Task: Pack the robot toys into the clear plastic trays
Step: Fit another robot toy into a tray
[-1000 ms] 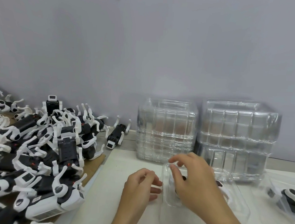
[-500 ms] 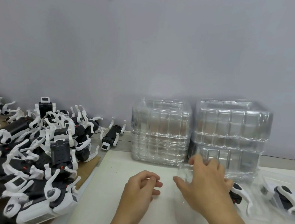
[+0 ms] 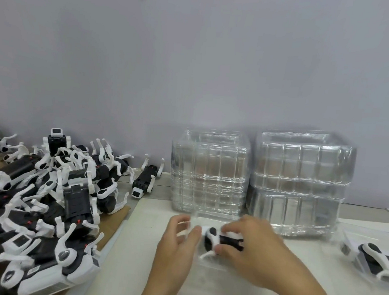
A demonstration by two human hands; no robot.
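**Both hands on one robot toy at the desk's near edge**

From the head camera we see our right hand (image 3: 257, 250) curled over a black-and-white robot toy (image 3: 218, 240), thumb under its body and fingers across the top, gripping it. Our left hand (image 3: 176, 241) sits just left of the toy; its fingers are loosely bent and its thumb tip touches the toy's white end. Motion blur hides whether a clear tray lies under the toy, so we cannot tell.

Beyond the right hand, two stacks of clear plastic trays (image 3: 210, 174) stand side by side against the grey wall (image 3: 195, 66), the taller stack (image 3: 301, 183) to the right. Far right of the right hand, another toy (image 3: 375, 257) lies inside a clear tray at the picture's edge.

Left of the left hand, a heap of robot toys (image 3: 45, 200) covers a brown cardboard sheet (image 3: 115, 220). One loose toy (image 3: 145, 178) lies on its back between the heap and the nearer stack. The desk (image 3: 133, 259) under our hands is white.
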